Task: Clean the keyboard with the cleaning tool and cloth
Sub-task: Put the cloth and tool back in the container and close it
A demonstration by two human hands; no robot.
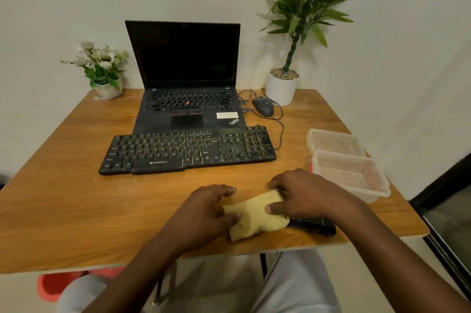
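Black gear sitting on honey-brown wood grain

The table point(63, 198) is showing streaky honey-brown grain; near its front edge a plain pale-yellow cloth point(257, 221) is lying against a black tool point(314, 226). The keyboard point(187, 151) is showing black with pale legends — the laptop point(187, 78) behind is wearing black too, with a red dot and red strip. At the back corners, green leaves point(313, 2) are rising from a white pot point(281, 91), and white flowers point(98, 58) are blooming.

Laptop point(186, 98) open at table point(63, 185) rear; mouse point(263, 106) + plant point(281, 88) R, flowers point(102, 68) L, clear tub point(356, 177) R edge.
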